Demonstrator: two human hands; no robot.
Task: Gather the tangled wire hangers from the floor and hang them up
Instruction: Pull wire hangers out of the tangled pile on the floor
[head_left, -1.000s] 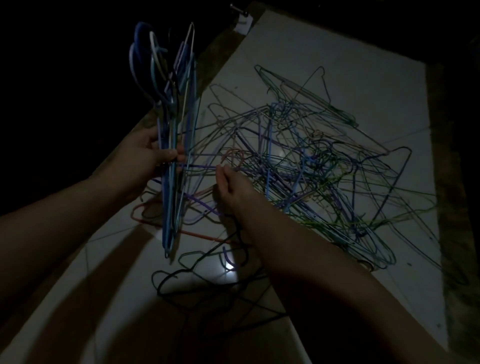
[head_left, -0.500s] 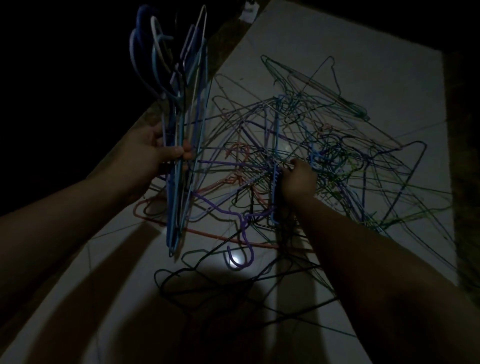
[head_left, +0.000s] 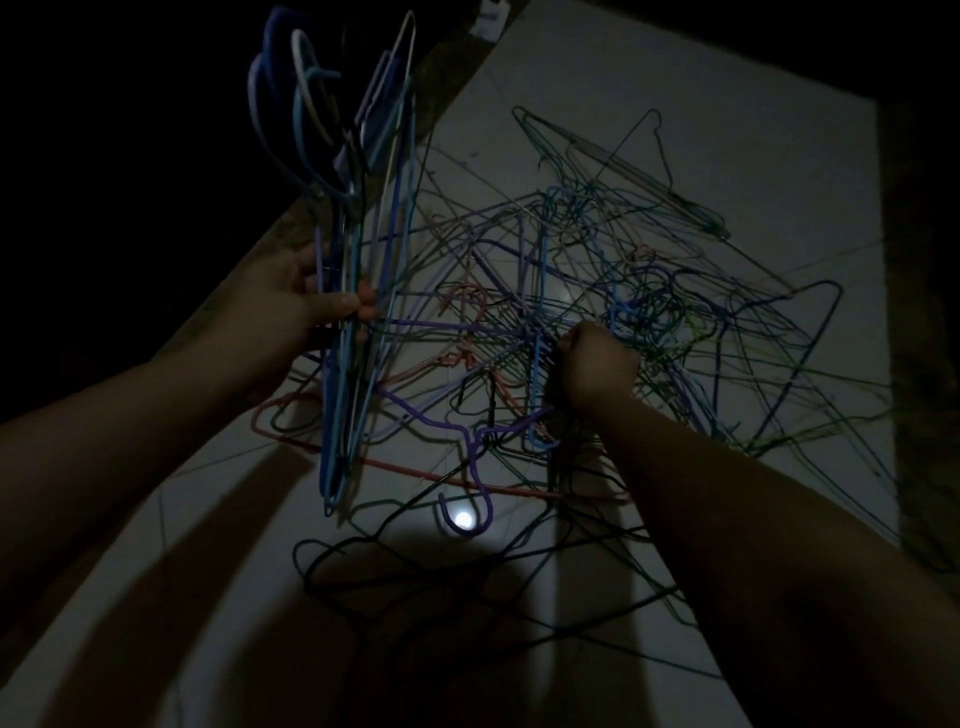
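Note:
A big tangle of thin wire hangers (head_left: 649, 312) in blue, green, purple and pink lies spread over the pale tiled floor (head_left: 727, 130). My left hand (head_left: 301, 306) grips a gathered bundle of blue and white hangers (head_left: 353, 218), held upright with the hooks at the top. My right hand (head_left: 597, 364) is down in the middle of the tangle, fingers curled round a blue hanger (head_left: 537, 332) there. A purple hanger (head_left: 447, 421) lies in front of it, hook toward me. A pink hanger (head_left: 363, 457) and dark hangers (head_left: 415, 561) lie nearest me.
The scene is very dim. A small bright light spot (head_left: 462, 519) reflects off the tiles. Dark ground borders the tiled strip on the left and on the right. A small pale object (head_left: 491, 21) sits at the far top edge. My shadows fall across the near tiles.
My right hand moved from beside the bundle to the right into the pile's middle and closed on a blue hanger. My left hand kept its bundle, which shifted slightly up.

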